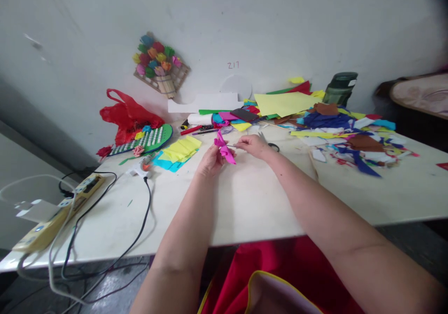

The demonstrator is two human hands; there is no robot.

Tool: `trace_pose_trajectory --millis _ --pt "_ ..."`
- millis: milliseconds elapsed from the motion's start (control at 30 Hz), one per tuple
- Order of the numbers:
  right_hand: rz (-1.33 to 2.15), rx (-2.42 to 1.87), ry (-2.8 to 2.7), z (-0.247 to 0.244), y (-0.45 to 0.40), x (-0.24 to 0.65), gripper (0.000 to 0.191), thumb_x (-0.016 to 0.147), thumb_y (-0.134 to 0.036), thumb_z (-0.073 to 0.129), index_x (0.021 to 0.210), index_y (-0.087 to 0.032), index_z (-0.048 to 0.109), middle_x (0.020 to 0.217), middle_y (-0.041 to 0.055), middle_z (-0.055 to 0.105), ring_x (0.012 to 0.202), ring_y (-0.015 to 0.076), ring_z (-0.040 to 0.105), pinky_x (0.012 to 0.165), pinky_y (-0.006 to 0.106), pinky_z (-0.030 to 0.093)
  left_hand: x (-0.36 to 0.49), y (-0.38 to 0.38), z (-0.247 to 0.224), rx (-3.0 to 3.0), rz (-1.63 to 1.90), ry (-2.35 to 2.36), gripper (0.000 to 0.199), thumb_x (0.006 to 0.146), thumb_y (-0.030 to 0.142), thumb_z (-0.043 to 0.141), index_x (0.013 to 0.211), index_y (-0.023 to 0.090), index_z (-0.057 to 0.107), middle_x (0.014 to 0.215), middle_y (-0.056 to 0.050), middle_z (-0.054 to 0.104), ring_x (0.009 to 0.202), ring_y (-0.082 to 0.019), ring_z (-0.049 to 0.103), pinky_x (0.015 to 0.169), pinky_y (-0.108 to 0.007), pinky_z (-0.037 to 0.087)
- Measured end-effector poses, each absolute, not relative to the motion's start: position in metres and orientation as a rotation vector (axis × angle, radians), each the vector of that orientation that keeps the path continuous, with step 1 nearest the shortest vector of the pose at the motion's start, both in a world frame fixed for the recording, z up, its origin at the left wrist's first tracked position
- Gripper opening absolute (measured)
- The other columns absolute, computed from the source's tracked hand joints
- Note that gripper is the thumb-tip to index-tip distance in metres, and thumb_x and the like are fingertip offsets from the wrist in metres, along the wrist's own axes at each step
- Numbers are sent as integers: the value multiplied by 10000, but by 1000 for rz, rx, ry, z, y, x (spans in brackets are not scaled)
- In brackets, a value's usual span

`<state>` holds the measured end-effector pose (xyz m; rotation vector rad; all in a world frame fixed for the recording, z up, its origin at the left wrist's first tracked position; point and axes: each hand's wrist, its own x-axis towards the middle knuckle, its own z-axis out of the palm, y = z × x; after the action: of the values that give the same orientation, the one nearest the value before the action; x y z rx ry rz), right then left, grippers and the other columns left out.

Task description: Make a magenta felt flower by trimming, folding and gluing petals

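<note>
My left hand (210, 161) is closed round a piece of bright pink crepe paper (224, 148), held above the middle of the table. The paper is crumpled and spreads out on both sides of the fingers. To its right, my right hand (252, 146) pinches a thin, dark stick (231, 146), whose tip reaches the paper; whether it goes in cannot be made out. Scissors (274, 147) lie just behind my right wrist. Yellow paper sheets (182, 149) on top of blue paper (171, 164) rest left of my left hand.
A glue gun (142, 168) with a black cable lies at left, near a yellow power strip (52, 218). A red plastic bag (124, 113) stands behind a green board (163, 137). Paper scraps (364, 141) cover the right side, before a dark green bottle (339, 89).
</note>
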<state>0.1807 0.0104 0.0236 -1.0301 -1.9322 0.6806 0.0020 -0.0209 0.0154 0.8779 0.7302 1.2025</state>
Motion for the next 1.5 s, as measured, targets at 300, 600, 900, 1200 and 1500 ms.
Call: trace_pose_trajectory --millis 300,600,900,1200,1500 --pt "384 -1214 -2007 22 13 184 275 787 -409 621 637 -181 648 619 11 604 608 135 487 580 261 288 4 -21 17 827 1008 632 577 888 639 324 768 142 591 640 -84 643 573 -188 644 632 -342 548" --pt "48 -1373 -2094 30 8 185 268 862 -406 551 781 -203 707 802 41 706 728 167 571 605 266 274 7 -19 11 895 986 612 410 925 381 415 631 139 566 597 -71 623 605 -177 636 809 -405 535" --pt "-38 -1337 -2145 26 10 187 259 897 -387 520 825 -197 682 879 38 698 783 161 576 626 263 280 8 -22 12 823 1012 658 318 882 362 505 793 92 647 661 -74 646 592 -173 637 774 -383 541" --pt "-200 -1387 -2235 30 5 184 227 923 -335 508 906 -167 659 991 92 681 891 186 576 654 279 299 7 -20 5 990 962 557 300 849 343 559 661 112 599 639 -83 641 624 -171 633 817 -390 534" --pt "-149 -1383 -2209 24 15 192 249 918 -383 511 868 -187 656 971 64 687 872 177 580 633 270 290 4 -20 10 952 939 681 232 690 57 610 890 154 542 642 -25 621 612 -154 633 699 -326 543"
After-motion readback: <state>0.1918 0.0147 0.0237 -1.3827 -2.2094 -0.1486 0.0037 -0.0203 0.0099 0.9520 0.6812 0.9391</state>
